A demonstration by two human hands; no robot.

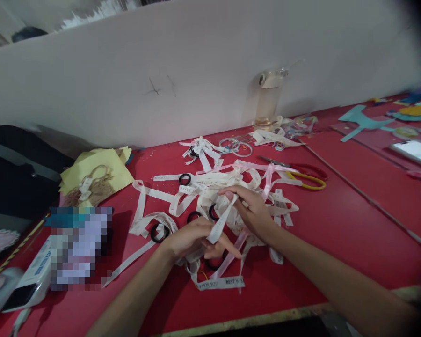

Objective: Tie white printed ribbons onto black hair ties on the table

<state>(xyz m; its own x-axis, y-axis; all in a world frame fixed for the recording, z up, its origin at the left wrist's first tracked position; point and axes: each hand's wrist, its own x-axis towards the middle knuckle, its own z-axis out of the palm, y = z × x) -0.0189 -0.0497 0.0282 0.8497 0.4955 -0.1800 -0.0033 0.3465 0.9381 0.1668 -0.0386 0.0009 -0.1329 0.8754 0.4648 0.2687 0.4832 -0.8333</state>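
Observation:
A strip of printed white ribbon (221, 223) runs between my two hands above a tangled heap of ribbon. My right hand (254, 210) pinches its upper end between thumb and fingers. The lower end meets the curled fingers of my left hand (194, 236), whose index finger points out to the right. Black rings like hair ties lie among the ribbons, one black ring (160, 232) left of my left hand and another black ring (184, 179) farther back. A pink ribbon (268, 180) crosses the heap behind my right hand.
Scissors (307, 178) with red and yellow handles lie behind the heap at right. A white ribbon bow (203, 150) and a clear bottle (267, 100) stand near the wall. Yellow paper (121, 171) with twine and a white device (35, 276) are at left; a phone (416, 153) lies far right.

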